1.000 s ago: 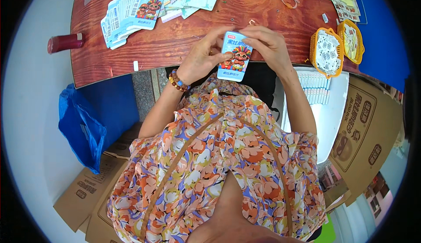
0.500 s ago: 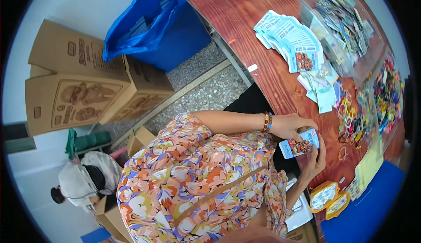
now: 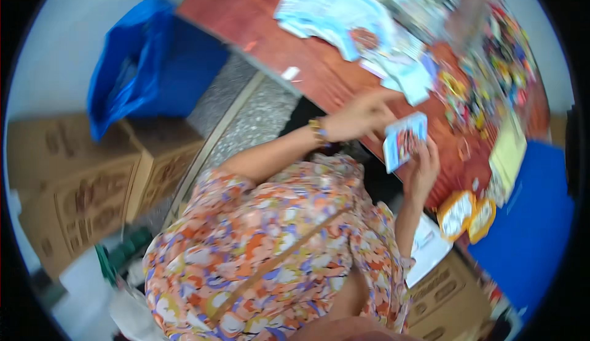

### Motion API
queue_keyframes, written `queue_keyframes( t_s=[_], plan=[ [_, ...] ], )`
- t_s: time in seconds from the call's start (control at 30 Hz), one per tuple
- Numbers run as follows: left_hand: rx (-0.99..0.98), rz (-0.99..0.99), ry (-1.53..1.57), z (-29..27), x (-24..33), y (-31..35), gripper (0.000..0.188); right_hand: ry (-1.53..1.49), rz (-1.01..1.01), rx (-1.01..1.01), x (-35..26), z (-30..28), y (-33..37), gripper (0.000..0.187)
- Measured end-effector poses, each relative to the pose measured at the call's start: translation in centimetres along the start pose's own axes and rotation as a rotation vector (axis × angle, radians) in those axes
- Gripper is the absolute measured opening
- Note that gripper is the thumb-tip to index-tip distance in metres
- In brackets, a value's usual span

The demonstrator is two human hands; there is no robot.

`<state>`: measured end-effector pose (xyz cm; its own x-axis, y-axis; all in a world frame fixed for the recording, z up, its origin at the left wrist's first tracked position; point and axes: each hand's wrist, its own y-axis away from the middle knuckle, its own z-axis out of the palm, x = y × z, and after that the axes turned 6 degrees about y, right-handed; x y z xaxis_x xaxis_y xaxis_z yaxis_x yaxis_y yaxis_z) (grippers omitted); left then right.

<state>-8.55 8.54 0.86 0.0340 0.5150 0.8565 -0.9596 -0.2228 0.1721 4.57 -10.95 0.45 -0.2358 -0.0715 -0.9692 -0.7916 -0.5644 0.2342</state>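
Note:
My right hand (image 3: 423,172) grips a flat blue-and-white printed card (image 3: 404,142) with a dark reddish picture on it, held near the table's front edge; whether it is one card or a stack cannot be made out. Just left of it is my left hand (image 3: 362,116), with a beaded bracelet at the wrist. Its fingers are apart and hold nothing, somewhat blurred by motion. On the table beyond lies a fanned row of similar blue-and-white cards (image 3: 335,15). Loose pale slips (image 3: 409,83) lie at its near end.
A clear plastic bin (image 3: 470,12) of flat pieces and heaps of colourful small bands (image 3: 507,52) cover the table's far right. An orange-rimmed pouch (image 3: 458,215) and a blue panel (image 3: 528,218) are at right. Cardboard boxes (image 3: 92,199) and a blue bag (image 3: 132,64) stand at left.
My left hand has come off the card and moved left of it, fingers spread. My right hand still holds the card, now tilted more upright. The whole view has shifted and blurred.

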Motion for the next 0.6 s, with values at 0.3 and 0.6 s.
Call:
queue_keyframes(
  t_s=[0.3, 0.6],
  plan=[
    [0.28, 0.533, -0.468, 0.7, -2.0, 0.6, 0.084, -0.47, 0.328, -0.303, 1.7, 7.7, -1.1, 0.026],
    [0.338, 0.386, -0.385, -1.6, -0.5, 0.7, 0.082, 1.214, -0.757, 0.242, -1.1, 4.0, -12.2, 0.053]
  ],
)
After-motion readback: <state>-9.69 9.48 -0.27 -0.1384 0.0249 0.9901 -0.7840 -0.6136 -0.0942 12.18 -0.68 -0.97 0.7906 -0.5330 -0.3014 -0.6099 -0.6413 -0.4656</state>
